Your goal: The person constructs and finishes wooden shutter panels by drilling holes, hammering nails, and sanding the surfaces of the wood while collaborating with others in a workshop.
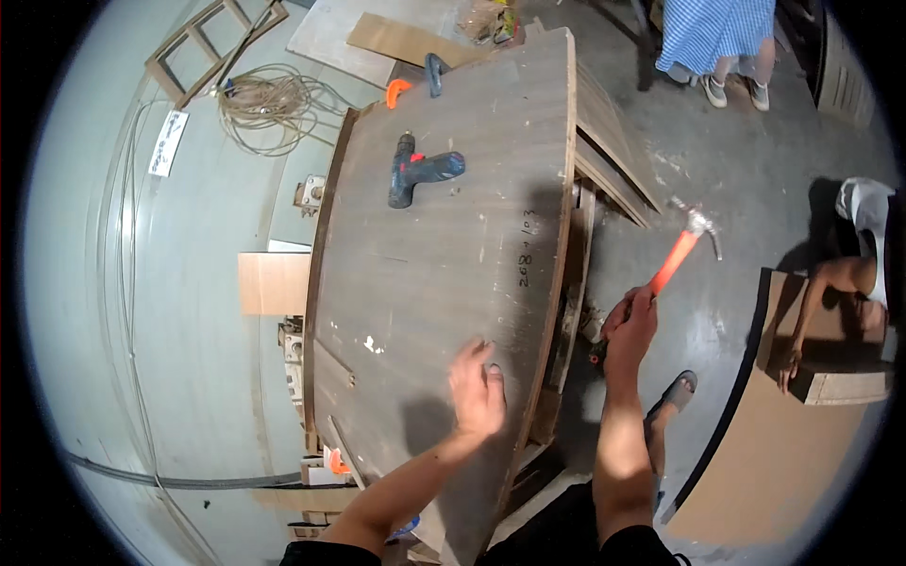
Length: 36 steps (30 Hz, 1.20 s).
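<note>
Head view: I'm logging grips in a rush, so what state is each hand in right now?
Left hand: open, fingers slightly bent, nothing visibly held, over the brown board.
Right hand: closed, holding the orange-handled hammer.

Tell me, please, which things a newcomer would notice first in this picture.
Probably the orange-handled hammer first, held in the right hand to the right of the large grey-brown table. Then the dark drill, lying on the table's far part. The left hand, slightly blurred, is over the near part.
</note>
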Motion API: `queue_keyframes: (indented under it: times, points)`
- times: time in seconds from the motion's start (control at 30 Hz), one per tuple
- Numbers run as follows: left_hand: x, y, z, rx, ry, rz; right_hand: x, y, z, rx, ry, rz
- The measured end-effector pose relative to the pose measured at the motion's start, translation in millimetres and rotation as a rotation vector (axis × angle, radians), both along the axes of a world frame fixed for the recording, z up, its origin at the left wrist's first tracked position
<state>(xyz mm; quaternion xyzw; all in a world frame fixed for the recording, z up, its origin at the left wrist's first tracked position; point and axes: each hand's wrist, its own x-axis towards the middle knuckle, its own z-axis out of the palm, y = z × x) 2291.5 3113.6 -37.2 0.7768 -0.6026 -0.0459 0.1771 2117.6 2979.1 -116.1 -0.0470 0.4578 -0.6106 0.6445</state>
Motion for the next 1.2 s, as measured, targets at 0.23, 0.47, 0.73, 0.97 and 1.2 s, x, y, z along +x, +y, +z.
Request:
queue_keyframes:
  times: [0.23,0.47,0.73,0.97,1.2]
  points:
    - [-2,-1,12,0.003,-0.008,0.045,39,31,-28,0.015,0.012,0.187]
    - [4,3,-1,-0.017,-0.057,0.038,22,49,-42,-0.126,0.302,0.470]
    - [6,9,-13,-0.022,-0.026,0.043,1,101,-26,-0.157,0.263,0.302]
    - [2,4,-5,-0.096,-0.053,-0.018,-10,164,-45,0.018,0.102,0.216]
    - [9,3,-5,-0.003,-0.080,-0.019,12,278,-46,-0.138,0.316,0.422]
